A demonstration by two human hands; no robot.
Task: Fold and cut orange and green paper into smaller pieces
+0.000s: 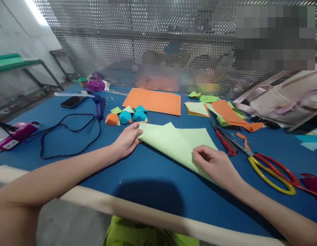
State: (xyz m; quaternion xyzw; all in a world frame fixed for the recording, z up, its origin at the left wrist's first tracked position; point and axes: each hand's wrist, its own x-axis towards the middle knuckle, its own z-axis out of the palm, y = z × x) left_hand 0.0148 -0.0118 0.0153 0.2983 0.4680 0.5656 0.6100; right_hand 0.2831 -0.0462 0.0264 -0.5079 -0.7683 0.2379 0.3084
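Note:
A light green paper sheet [173,141] lies folded over on the blue table [148,177]. My left hand [127,140] pinches its left corner, fingers closed on the paper. My right hand [214,164] presses and grips the sheet's right folded edge near the table surface. Behind the sheet sit several small folded paper shapes [126,116] in orange, teal and green.
An orange sheet [154,100] lies at the back, with orange and green scraps [225,111] to its right. Red and yellow scissors [271,167] and red pliers [225,140] lie right. A blue glue gun [99,106], black cord [68,136] and phone [72,101] are left. A perforated metal screen [148,44] backs the table.

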